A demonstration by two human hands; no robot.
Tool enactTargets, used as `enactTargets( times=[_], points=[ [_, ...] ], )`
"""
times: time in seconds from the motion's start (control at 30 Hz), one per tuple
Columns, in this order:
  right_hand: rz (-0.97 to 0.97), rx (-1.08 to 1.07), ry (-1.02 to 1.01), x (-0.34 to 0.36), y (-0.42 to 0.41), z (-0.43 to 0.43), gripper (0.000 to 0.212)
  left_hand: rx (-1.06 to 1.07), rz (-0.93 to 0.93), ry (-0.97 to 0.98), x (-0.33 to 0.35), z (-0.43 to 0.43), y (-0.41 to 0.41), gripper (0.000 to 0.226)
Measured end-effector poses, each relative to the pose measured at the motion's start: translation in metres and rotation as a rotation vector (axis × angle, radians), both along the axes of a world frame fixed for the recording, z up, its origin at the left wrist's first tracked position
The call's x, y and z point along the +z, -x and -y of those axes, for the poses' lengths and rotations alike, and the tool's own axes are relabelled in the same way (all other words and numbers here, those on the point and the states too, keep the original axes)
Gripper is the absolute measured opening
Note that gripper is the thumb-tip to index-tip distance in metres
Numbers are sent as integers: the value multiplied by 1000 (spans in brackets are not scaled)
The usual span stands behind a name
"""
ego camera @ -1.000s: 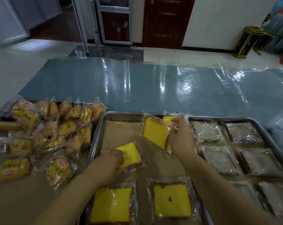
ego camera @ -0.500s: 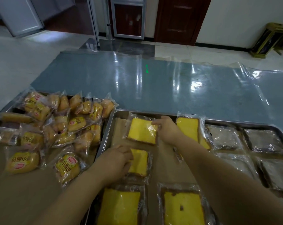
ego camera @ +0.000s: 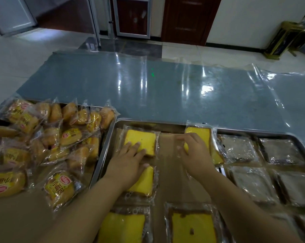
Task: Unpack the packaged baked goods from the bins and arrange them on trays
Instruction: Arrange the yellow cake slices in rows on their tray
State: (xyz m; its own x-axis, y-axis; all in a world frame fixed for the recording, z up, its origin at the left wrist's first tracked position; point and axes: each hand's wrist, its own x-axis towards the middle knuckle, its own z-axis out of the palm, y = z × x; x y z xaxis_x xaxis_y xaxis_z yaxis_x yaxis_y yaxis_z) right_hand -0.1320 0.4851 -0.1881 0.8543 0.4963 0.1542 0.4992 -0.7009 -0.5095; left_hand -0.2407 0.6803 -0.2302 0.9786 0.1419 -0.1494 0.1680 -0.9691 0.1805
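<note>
Dim light, glare streaks on the plastic sheet (ego camera: 165, 88), edges bowed

Your clearest lane runs down the bare brown paper (ego camera: 169, 172) mid-tray (ego camera: 103, 155), between wrapped yellow cake slices (ego camera: 139, 142). Wrapped dark slices (ego camera: 239, 149) crowd the right half; heaped bun packets (ego camera: 60, 135) block the left. Beyond, the film-covered table (ego camera: 165, 95) lies open.
</note>
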Motion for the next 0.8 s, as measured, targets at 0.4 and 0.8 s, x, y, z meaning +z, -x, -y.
enactTargets(
  times=[0.4,0.8],
  points=[
    [-176,-433,169,9,4,45,66,90,125,50,23,17,2,47],
    [-247,-158,217,14,10,80,50,-22,176,97,18,49,1,44]
  ],
)
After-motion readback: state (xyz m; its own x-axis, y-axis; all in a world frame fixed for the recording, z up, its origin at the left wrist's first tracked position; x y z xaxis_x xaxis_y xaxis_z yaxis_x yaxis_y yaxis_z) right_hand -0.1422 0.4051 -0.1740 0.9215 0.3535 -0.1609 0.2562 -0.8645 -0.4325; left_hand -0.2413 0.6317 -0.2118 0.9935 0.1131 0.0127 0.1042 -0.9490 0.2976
